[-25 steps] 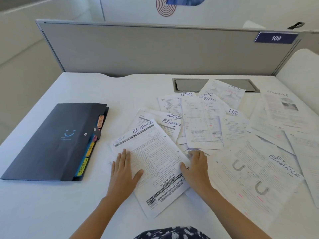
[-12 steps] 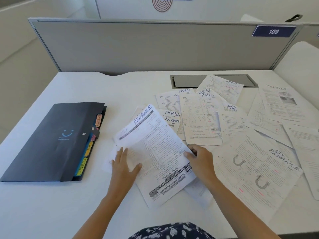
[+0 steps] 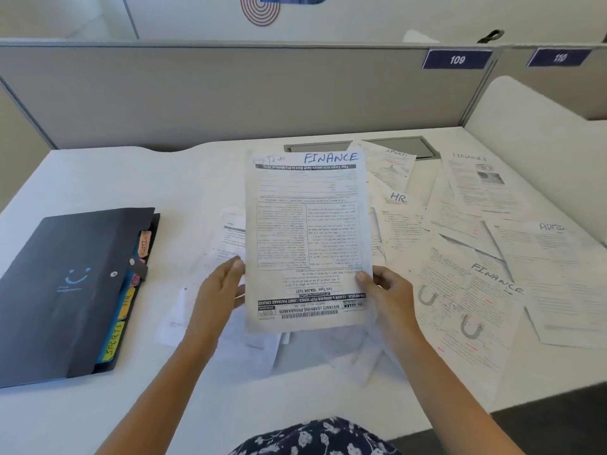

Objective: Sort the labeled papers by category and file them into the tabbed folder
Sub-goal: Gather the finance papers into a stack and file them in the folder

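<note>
White desk with a grey wall behind, tags "109" and "110". Both hands up off the desk, holding one sheet between them. Left hand pinching its left edge, right hand pinching its right edge, low down. "FINANCE" in blue pen on top; print upside down, "DISTANCE LEARNING PROGRAMME". More papers spread on the right: "HR", "SPORTS", "ADMIN", "FINANCE". Dark folder lying shut at the left, well apart, tabs "ADMIN", "HR", "SPORTS".
</note>
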Demonstrator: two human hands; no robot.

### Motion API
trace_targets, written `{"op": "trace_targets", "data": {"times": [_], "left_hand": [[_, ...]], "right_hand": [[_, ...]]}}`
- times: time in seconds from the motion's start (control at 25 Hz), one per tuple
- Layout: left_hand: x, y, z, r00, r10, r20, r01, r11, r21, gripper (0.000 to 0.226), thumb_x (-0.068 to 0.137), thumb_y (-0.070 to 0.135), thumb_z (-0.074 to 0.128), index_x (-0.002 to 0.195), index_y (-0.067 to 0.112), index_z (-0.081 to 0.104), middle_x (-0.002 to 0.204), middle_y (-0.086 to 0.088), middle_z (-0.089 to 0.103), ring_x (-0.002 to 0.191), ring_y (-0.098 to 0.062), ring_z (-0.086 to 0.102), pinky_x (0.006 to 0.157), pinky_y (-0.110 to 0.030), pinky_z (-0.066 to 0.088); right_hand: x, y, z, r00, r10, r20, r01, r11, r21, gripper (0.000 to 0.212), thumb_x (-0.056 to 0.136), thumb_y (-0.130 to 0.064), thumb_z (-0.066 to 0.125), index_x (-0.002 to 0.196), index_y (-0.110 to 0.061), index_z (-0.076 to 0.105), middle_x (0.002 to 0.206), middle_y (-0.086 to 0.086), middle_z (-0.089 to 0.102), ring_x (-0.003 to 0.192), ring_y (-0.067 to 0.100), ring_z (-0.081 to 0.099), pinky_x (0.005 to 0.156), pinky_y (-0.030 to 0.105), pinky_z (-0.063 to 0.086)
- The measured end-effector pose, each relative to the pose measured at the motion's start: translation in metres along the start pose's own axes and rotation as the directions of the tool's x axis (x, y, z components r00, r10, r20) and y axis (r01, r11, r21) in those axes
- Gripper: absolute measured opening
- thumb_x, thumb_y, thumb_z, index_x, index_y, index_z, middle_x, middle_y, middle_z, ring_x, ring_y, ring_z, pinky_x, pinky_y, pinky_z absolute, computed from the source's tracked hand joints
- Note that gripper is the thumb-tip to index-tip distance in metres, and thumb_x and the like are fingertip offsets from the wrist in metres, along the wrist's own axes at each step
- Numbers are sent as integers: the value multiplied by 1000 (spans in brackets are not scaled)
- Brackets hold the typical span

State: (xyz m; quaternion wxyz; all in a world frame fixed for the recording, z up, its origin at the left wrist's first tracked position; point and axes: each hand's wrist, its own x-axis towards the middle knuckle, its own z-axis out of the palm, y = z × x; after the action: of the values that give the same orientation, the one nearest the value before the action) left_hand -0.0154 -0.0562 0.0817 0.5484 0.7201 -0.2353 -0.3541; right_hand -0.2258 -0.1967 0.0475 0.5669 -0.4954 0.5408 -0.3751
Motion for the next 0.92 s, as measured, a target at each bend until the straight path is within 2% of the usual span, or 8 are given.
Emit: {"op": "trace_targets", "data": {"times": [0.12, 0.24, 0.32, 0.48, 0.56, 0.72, 0.8, 0.92], "left_hand": [[3, 11, 6, 999, -2, 53, 1, 1000, 11, 24, 94, 30, 55, 113, 20, 67, 103, 7, 73, 95, -14, 70, 85, -36, 56], [8, 12, 13, 999, 22, 50, -23, 1000, 11, 18, 92, 16, 59, 99, 29, 68, 98, 6, 73, 95, -17, 69, 88, -43, 54], [11, 11, 15, 999, 24, 32, -24, 1000, 0, 26, 91, 10, 60, 93, 35, 66, 92, 8, 74, 92, -18, 69, 87, -44, 54], [13, 6, 16, 1000, 2, 21, -2, 1000, 11, 28, 89, 8, 61, 90, 36, 65, 91, 6, 73, 90, -23, 69, 88, -50, 53], [14, 4, 17, 1000, -9, 28, 9, 1000, 7, 27, 89, 8, 62, 91, 35, 66, 93, 5, 72, 91, -24, 68, 88, -50, 53], [14, 4, 20, 1000, 20, 15, -20, 1000, 24, 21, 90, 9, 61, 105, 23, 65, 92, 5, 71, 88, -21, 67, 87, -45, 52], [16, 5, 23, 999, 51, -12, -51, 997, 51, 23, 90, 9, 60, 110, 19, 65, 89, 7, 69, 86, -20, 66, 85, -41, 51], [16, 5, 26, 997, 65, -31, -63, 996, 71, 23, 90, 9, 59, 111, 17, 65, 88, 8, 68, 85, -22, 65, 84, -40, 50]], "right_hand": [[-6, -2, -3, 999, -28, 30, 29, 999, -44, 14, 82, -13, 71, 96, -14, 72, 89, 7, 74, 89, 27, 70, 63, 26, 54], [-10, -6, -6, 994, -110, 19, 111, 990, -82, 12, 84, -15, 70, 95, -18, 72, 87, 0, 74, 86, 17, 70, 70, 24, 54], [-10, -11, -16, 982, -182, -57, 174, 977, -124, 10, 84, -15, 69, 93, -20, 71, 85, -5, 73, 82, 12, 68, 76, 19, 53], [-6, -11, -60, 908, -297, -295, 195, 923, -331, 15, 85, -11, 66, 98, -17, 69, 92, -3, 70, 84, 10, 63, 67, 1, 42], [-2, 0, -91, 876, -283, -391, 92, 894, -439, 22, 85, -5, 65, 105, -13, 66, 104, 5, 66, 95, 19, 61, 72, 7, 41], [-6, 22, -140, 827, -72, -558, -334, 735, -590, 42, 86, -13, 65, 125, -5, 51, 132, 22, 43, 121, 37, 40, 97, 37, 35], [-14, 26, -150, 772, 11, -636, -504, 620, -601, 55, 84, -23, 69, 128, -2, 43, 133, 26, 38, 121, 41, 36, 100, 44, 34], [-17, 27, -154, 704, 69, -707, -586, 619, -523, 68, 79, -29, 75, 126, 4, 37, 129, 29, 38, 118, 44, 38, 98, 49, 37]]}}
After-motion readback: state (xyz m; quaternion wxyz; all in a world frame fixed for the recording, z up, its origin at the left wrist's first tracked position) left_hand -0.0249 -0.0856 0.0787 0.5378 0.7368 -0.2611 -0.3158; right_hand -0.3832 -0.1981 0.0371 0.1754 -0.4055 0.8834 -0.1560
